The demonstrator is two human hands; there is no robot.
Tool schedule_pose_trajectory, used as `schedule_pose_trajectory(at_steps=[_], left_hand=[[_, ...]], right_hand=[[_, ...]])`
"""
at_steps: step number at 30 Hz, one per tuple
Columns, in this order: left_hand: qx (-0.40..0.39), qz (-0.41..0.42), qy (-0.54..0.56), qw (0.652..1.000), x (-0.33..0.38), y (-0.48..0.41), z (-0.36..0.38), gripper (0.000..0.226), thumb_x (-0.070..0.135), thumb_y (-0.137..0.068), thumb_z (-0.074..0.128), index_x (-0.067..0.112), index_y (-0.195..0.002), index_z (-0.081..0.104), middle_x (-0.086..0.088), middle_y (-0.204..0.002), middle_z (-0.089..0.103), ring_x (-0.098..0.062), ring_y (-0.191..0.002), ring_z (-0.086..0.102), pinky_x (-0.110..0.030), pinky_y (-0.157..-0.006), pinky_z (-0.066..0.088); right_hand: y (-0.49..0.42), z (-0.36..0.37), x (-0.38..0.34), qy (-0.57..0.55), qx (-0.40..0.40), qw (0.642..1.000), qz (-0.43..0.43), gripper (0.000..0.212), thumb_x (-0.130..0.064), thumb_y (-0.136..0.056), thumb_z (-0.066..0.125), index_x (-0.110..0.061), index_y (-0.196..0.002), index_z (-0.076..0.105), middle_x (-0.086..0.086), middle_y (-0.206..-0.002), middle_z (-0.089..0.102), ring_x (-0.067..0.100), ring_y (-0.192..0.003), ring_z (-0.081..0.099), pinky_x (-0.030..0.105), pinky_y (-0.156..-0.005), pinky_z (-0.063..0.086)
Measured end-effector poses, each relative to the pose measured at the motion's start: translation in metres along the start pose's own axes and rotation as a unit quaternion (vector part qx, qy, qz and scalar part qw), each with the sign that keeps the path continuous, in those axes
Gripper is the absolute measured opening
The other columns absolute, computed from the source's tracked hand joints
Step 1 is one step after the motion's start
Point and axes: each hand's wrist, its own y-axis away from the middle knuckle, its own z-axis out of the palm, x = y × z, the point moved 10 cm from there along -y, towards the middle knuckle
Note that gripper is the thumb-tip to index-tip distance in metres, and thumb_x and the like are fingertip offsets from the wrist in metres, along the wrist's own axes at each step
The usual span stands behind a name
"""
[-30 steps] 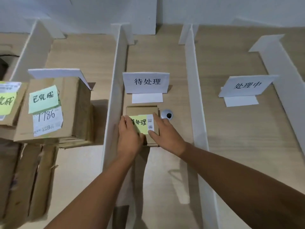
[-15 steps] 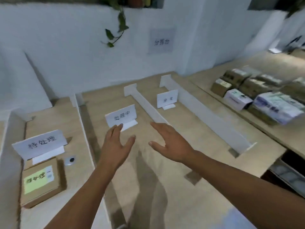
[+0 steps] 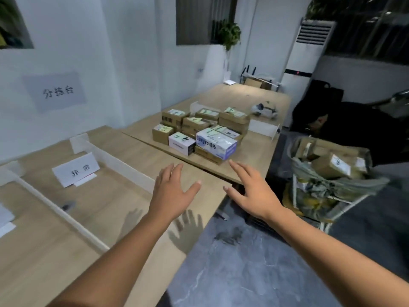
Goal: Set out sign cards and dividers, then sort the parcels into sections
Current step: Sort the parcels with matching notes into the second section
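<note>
My left hand (image 3: 171, 191) and my right hand (image 3: 251, 191) hover open and empty over the right end of the wooden sorting table (image 3: 124, 204), fingers spread. A pile of parcels (image 3: 199, 131) with green sticky notes stands beyond them on the adjoining table; a white and blue box (image 3: 215, 144) lies at its front. A white sign card (image 3: 76, 170) stands in the section at left, between two white dividers (image 3: 119, 162), (image 3: 57, 211).
A cart (image 3: 327, 173) holding more cardboard parcels stands at right past the table edge. A person in black (image 3: 345, 129) is behind it. Grey floor (image 3: 243, 262) lies below my arms. A paper sign (image 3: 55, 91) hangs on the white wall.
My hands let go of the small box in the left section and came away empty. My view swung right, from the sections to the parcel pile and cart.
</note>
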Motion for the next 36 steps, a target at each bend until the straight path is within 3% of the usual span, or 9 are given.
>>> schedule_pose_trajectory(at_steps=[4, 12, 19, 24, 27, 31, 36], left_hand=[[-0.007, -0.001, -0.001, 1.0, 0.028, -0.058, 0.056, 0.085, 0.067, -0.09, 0.055, 0.021, -0.157, 0.032, -0.006, -0.164, 0.027, -0.021, -0.153, 0.019, -0.045, -0.125, 0.021], [-0.005, -0.045, 0.037, 0.998, 0.034, -0.208, 0.164, 0.088, 0.071, -0.088, 0.054, 0.023, -0.158, 0.03, -0.003, -0.164, 0.026, -0.022, -0.153, 0.022, -0.048, -0.122, 0.028], [0.006, -0.091, 0.027, 0.995, 0.041, -0.312, 0.229, 0.086, 0.067, -0.091, 0.056, 0.021, -0.158, 0.03, -0.005, -0.164, 0.028, -0.022, -0.152, 0.021, -0.045, -0.122, 0.028], [0.045, -0.134, -0.006, 0.99, 0.031, -0.372, 0.27, 0.078, 0.059, -0.09, 0.066, 0.016, -0.151, 0.042, -0.007, -0.154, 0.044, -0.022, -0.142, 0.038, -0.043, -0.116, 0.038], [0.07, -0.2, -0.036, 0.977, 0.023, -0.39, 0.292, 0.083, 0.064, -0.09, 0.063, 0.018, -0.155, 0.038, -0.005, -0.16, 0.039, -0.022, -0.147, 0.033, -0.047, -0.118, 0.037], [0.103, -0.249, -0.037, 0.962, 0.026, -0.407, 0.316, 0.077, 0.058, -0.091, 0.066, 0.017, -0.151, 0.041, -0.005, -0.155, 0.043, -0.023, -0.144, 0.036, -0.043, -0.115, 0.036], [0.146, -0.292, -0.022, 0.945, 0.008, -0.436, 0.331, 0.066, 0.051, -0.091, 0.069, 0.017, -0.142, 0.046, -0.006, -0.145, 0.048, -0.022, -0.138, 0.041, -0.037, -0.108, 0.039]], right_hand=[[-0.033, -0.008, 0.076, -0.016, 0.01, 1.0, 0.021, 0.072, -0.058, -0.097, 0.052, -0.034, -0.16, 0.026, 0.002, -0.159, 0.035, 0.019, -0.147, 0.03, 0.033, -0.119, 0.027], [-0.166, 0.01, 0.205, -0.012, -0.029, 0.999, 0.022, 0.072, -0.063, -0.097, 0.047, -0.036, -0.159, 0.024, -0.001, -0.159, 0.033, 0.016, -0.146, 0.031, 0.039, -0.119, 0.032], [-0.277, 0.024, 0.288, -0.061, -0.066, 0.996, 0.002, 0.072, -0.061, -0.098, 0.046, -0.03, -0.159, 0.027, -0.003, -0.156, 0.037, 0.014, -0.143, 0.034, 0.033, -0.117, 0.031], [-0.356, 0.067, 0.356, -0.119, -0.118, 0.985, -0.026, 0.067, -0.055, -0.099, 0.052, -0.031, -0.158, 0.03, -0.004, -0.156, 0.04, 0.013, -0.144, 0.034, 0.035, -0.117, 0.034], [-0.395, 0.102, 0.384, -0.13, -0.168, 0.976, -0.05, 0.07, -0.062, -0.098, 0.049, -0.035, -0.158, 0.028, -0.004, -0.158, 0.037, 0.016, -0.144, 0.035, 0.042, -0.115, 0.037], [-0.436, 0.138, 0.405, -0.127, -0.21, 0.965, -0.088, 0.071, -0.063, -0.095, 0.049, -0.034, -0.157, 0.029, -0.002, -0.156, 0.04, 0.018, -0.142, 0.037, 0.04, -0.113, 0.037], [-0.486, 0.187, 0.418, -0.04, -0.241, 0.962, -0.12, 0.073, -0.069, -0.094, 0.039, -0.038, -0.158, 0.02, 0.001, -0.162, 0.032, 0.023, -0.15, 0.024, 0.048, -0.117, 0.031]])
